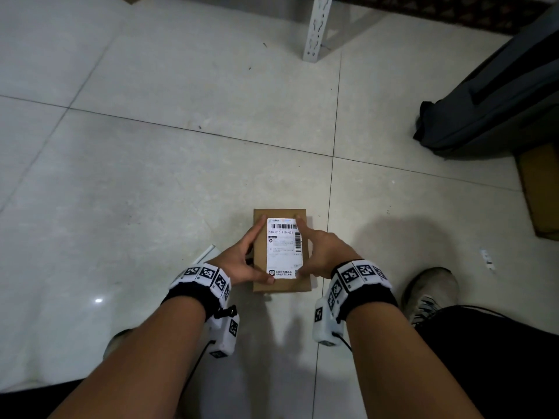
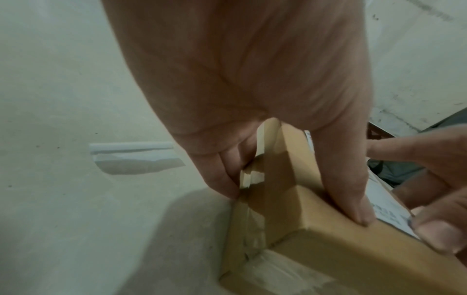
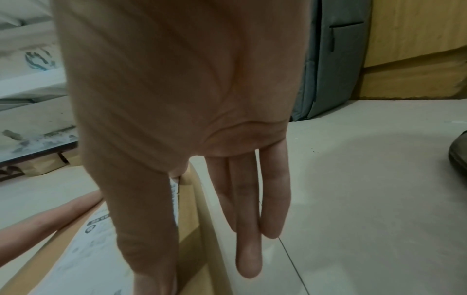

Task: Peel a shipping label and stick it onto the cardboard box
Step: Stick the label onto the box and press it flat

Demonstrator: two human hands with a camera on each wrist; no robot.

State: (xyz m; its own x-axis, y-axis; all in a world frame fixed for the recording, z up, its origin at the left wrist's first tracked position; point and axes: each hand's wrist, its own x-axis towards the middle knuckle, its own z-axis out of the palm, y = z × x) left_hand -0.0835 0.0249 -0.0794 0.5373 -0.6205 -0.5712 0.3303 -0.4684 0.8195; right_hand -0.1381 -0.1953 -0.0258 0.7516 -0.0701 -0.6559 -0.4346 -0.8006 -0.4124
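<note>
A small brown cardboard box (image 1: 282, 284) lies flat on the tiled floor between my forearms. A white shipping label (image 1: 284, 249) with barcodes lies flat on its top face. My left hand (image 1: 246, 258) touches the label's left side, with the index finger near the top left corner and the thumb (image 2: 348, 189) at the bottom left. Its other fingers run down the box's side (image 2: 278, 179). My right hand (image 1: 319, 252) presses the top right and bottom right corners with index finger and thumb. Its other fingers (image 3: 250, 219) hang straight beside the box (image 3: 189, 229).
A strip of white backing paper (image 1: 205, 254) lies on the floor left of the box. A grey bag (image 1: 499, 101) and a flat cardboard piece (image 1: 541, 192) sit at the right. A white shelf post (image 1: 317, 25) stands beyond. My shoe (image 1: 429, 294) and a paper scrap (image 1: 487, 260) are at the right.
</note>
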